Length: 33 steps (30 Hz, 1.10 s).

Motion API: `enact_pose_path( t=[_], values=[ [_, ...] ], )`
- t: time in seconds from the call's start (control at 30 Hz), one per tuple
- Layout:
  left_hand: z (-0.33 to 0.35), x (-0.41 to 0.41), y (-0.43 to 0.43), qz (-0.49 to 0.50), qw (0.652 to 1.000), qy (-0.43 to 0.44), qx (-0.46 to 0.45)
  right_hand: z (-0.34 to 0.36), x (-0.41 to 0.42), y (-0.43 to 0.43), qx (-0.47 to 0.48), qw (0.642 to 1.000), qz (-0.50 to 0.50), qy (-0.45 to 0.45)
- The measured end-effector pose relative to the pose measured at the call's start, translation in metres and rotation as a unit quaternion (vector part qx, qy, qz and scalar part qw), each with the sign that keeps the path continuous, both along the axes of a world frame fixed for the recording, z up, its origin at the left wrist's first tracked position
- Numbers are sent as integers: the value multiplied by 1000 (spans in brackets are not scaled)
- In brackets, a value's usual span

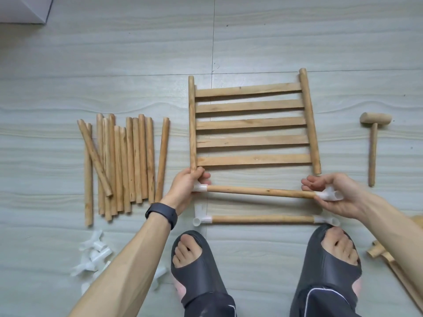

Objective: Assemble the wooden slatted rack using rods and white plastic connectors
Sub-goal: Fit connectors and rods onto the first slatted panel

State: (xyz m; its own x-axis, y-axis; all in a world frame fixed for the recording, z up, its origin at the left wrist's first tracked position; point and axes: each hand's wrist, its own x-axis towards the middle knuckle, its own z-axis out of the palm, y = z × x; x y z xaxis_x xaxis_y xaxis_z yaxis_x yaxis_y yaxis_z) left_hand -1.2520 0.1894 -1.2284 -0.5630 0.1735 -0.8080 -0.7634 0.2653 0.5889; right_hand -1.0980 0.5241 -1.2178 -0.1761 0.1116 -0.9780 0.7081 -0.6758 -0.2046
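A slatted wooden panel [251, 123] with two side rods lies flat on the floor. Just below it I hold a wooden rod [261, 191] crosswise, a white plastic connector on each end. My left hand [186, 189] grips the left connector [201, 187] right at the lower end of the panel's left side rod. My right hand [338, 195] pinches the right connector [329, 195], a little below the right side rod's end. A second rod [263, 218] with connectors on both ends lies on the floor nearer my feet.
A bundle of loose rods [123, 165] lies to the left. Spare white connectors [93, 255] sit at the lower left. A small wooden mallet [373, 143] lies to the right. Brown packing paper [398, 264] is at the lower right. My feet in dark slippers [194, 266] stand below.
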Motion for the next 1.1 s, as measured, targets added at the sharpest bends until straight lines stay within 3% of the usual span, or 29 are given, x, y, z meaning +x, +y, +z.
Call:
enact_pose_path(
  t=[0.1,0.23,0.27,0.3,0.37,0.43,0.57,0.8,0.97,1.1],
  values=[
    [-6,19,2,61,998,18,3,-3,1,3,16,1000,2,-6],
    [-7,23,-5,-98,993,52,-46,0,4,5,34,998,58,-1],
    [-4,18,-3,-100,993,46,-49,1,4,4,34,997,65,2],
    [-2,12,0,-72,996,37,-45,2,3,3,31,997,64,7],
    [2,1,2,74,997,-28,18,4,3,4,24,999,38,19],
    [5,-4,-1,190,974,-90,82,8,5,8,19,1000,6,23],
    [10,10,-8,108,987,-108,39,11,5,7,3,999,-17,45],
    [35,-26,-15,128,974,-134,132,15,-12,-13,-17,996,-7,89],
    [45,-33,-3,6,995,-72,67,20,-16,-13,8,996,7,83],
    [55,-35,0,14,994,-90,63,28,-13,-18,8,996,-20,89]
  ],
)
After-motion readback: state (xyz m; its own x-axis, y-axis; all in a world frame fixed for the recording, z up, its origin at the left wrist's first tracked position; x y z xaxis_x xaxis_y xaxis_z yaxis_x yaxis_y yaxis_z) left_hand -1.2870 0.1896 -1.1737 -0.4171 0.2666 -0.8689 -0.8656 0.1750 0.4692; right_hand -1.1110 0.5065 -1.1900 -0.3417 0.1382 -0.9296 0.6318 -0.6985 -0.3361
